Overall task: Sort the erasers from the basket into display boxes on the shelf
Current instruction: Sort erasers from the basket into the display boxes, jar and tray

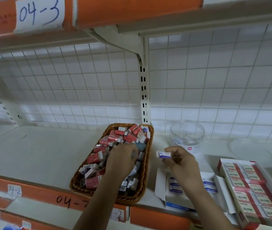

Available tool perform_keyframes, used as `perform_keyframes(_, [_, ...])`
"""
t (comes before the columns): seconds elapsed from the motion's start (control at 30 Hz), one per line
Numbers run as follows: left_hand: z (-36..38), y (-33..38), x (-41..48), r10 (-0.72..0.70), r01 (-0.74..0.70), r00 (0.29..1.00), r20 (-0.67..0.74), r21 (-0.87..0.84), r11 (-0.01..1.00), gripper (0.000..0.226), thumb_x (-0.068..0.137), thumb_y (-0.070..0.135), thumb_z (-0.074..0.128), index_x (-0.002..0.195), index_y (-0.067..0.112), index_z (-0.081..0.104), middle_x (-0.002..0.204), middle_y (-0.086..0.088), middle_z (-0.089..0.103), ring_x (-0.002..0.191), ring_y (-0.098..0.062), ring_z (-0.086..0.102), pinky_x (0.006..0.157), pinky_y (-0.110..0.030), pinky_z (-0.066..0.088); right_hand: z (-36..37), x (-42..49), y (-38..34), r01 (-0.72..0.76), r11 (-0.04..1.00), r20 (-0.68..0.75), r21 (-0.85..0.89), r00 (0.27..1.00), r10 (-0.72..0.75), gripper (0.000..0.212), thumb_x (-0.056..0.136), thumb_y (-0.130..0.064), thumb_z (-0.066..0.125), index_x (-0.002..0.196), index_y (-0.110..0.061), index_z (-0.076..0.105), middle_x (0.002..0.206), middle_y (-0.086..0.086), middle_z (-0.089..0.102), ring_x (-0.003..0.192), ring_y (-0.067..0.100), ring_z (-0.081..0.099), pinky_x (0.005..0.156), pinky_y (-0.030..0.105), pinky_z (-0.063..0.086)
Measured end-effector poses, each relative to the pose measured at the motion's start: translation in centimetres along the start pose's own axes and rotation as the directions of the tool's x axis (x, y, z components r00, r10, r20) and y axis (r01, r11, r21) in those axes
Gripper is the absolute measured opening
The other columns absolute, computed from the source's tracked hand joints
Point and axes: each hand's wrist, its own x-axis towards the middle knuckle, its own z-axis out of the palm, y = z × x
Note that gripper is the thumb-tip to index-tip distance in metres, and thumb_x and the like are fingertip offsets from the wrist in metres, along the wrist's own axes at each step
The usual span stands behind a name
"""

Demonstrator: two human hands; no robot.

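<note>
A blue-and-white eraser (163, 154) is pinched by the right hand (180, 161) above the blue display box (178, 207) at five o'clock. At its nine o'clock, the left hand (123, 156) reaches into the basket (146, 164); whether it grasps anything cannot be told.

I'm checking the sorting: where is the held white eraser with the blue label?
Head view, right of centre: the right hand pinches the white blue-labelled eraser between the brown wicker basket and the clear plastic jar.

A shop is indicated: a metal shelf (40, 155) is fitted with orange edge strips (140, 9), a wire-grid back panel (82, 80) and handwritten labels (39, 13); display boxes (248, 188) are stocked.
</note>
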Motion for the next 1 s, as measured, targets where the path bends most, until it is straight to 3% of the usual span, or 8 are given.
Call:
perform_keyframes(0.1, [-0.2, 0.2, 0.0, -0.019, 0.008, 0.997, -0.081, -0.133, 0.991, 0.018, 0.093, 0.015, 0.049, 0.103, 0.020, 0.063, 0.088, 0.002, 0.063, 0.080, -0.014, 0.058, 0.064, -0.016, 0.040, -1.0, -0.5, 0.3, -0.030, 0.999, -0.003, 0.017, 1.000, 0.030, 0.027, 0.079, -0.003, 0.070, 0.085, -0.029, 0.062, 0.080, -0.004, 0.070, 0.079, 0.014, 0.067, 0.073, 0.031, 0.054])
perform_keyframes(0.2, [-0.5, 0.6, 0.1, 0.014, -0.039, 0.976, -0.216, -0.110, 0.993, 0.030, 0.093, 0.017, 0.054, 0.122, 0.018, 0.060, 0.114, 0.002, 0.061, 0.093, -0.003, 0.052, 0.077, -0.011, 0.037, -2.1, -0.9, 0.3, -0.052, 0.998, 0.006, 0.034, 0.999, 0.052, 0.026, 0.081, -0.001, 0.066, 0.084, -0.027, 0.061, 0.077, -0.004, 0.070, 0.074, 0.013, 0.069, 0.072, 0.032, 0.055])
perform_keyframes(0.3, [-0.7, 2.1, -0.2, 0.062, -0.126, 0.939, -0.338, -0.168, 0.978, 0.025, 0.090, 0.017, 0.061, 0.114, 0.016, 0.067, 0.125, 0.003, 0.052, 0.100, 0.001, 0.043, 0.087, -0.009, 0.034, -3.3, -1.2, 0.4, -0.044, 0.999, 0.022, -0.004, 0.999, 0.044, 0.023, 0.085, -0.006, 0.062, 0.087, -0.029, 0.060, 0.081, -0.005, 0.069, 0.078, 0.012, 0.068, 0.076, 0.031, 0.055])
perform_keyframes(0.4, [-0.6, 4.2, -0.4, 0.133, -0.230, 0.912, -0.387, -0.217, 0.949, 0.018, 0.086, 0.015, 0.066, 0.103, 0.020, 0.069, 0.110, 0.005, 0.061, 0.093, -0.003, 0.054, 0.079, -0.005, 0.036, -4.7, -1.6, 0.4, -0.012, 0.997, -0.008, -0.070, 1.000, 0.011, 0.016, 0.086, -0.013, 0.064, 0.086, -0.028, 0.060, 0.082, -0.011, 0.065, 0.078, 0.001, 0.060, 0.067, 0.010, 0.046])
perform_keyframes(0.53, [0.1, 6.9, -1.2, 0.075, -0.209, 0.955, -0.286, -0.471, 0.857, 0.017, 0.086, 0.011, 0.065, 0.099, 0.021, 0.067, 0.095, 0.008, 0.067, 0.077, -0.001, 0.061, 0.069, -0.013, 0.047, -7.1, -2.1, 0.6, 0.028, 0.970, 0.017, -0.242, 1.000, -0.024, 0.015, 0.085, -0.017, 0.065, 0.090, -0.030, 0.059, 0.080, -0.015, 0.059, 0.074, -0.003, 0.054, 0.058, 0.007, 0.036])
perform_keyframes(0.63, [1.2, 8.7, -2.1, 0.057, -0.166, 0.981, -0.187, -0.640, 0.750, 0.015, 0.081, 0.010, 0.070, 0.086, 0.023, 0.065, 0.094, 0.010, 0.068, 0.088, 0.000, 0.063, 0.075, -0.009, 0.048, -8.6, -2.6, 1.3, -0.012, 0.972, 0.026, -0.233, 0.999, 0.019, 0.025, 0.082, -0.009, 0.068, 0.080, -0.033, 0.058, 0.079, -0.015, 0.062, 0.079, 0.001, 0.059, 0.063, 0.010, 0.040])
perform_keyframes(0.8, [3.5, 10.5, -2.7, 0.059, -0.097, 0.995, -0.079, -0.670, 0.736, 0.027, 0.082, 0.015, 0.073, 0.083, 0.036, 0.056, 0.089, 0.015, 0.067, 0.085, 0.007, 0.062, 0.074, -0.009, 0.048, -10.4, -3.2, 2.4, -0.028, 0.956, 0.030, -0.292, 0.999, 0.038, 0.027, 0.080, -0.004, 0.068, 0.077, -0.030, 0.061, 0.085, -0.013, 0.066, 0.080, 0.003, 0.063, 0.064, 0.005, 0.041])
perform_keyframes(1.0, [5.6, 11.3, -3.1, 0.037, -0.015, 0.999, 0.018, -0.679, 0.734, 0.028, 0.083, 0.017, 0.072, 0.106, 0.031, 0.065, 0.104, 0.016, 0.067, 0.090, 0.007, 0.062, 0.080, -0.013, 0.051, -11.8, -3.9, 2.4, 0.152, 0.771, 0.146, -0.618, 0.986, -0.078, 0.023, 0.079, -0.011, 0.066, 0.084, -0.033, 0.064, 0.079, -0.018, 0.045, 0.079, 0.009, 0.049, 0.062, 0.007, 0.031])
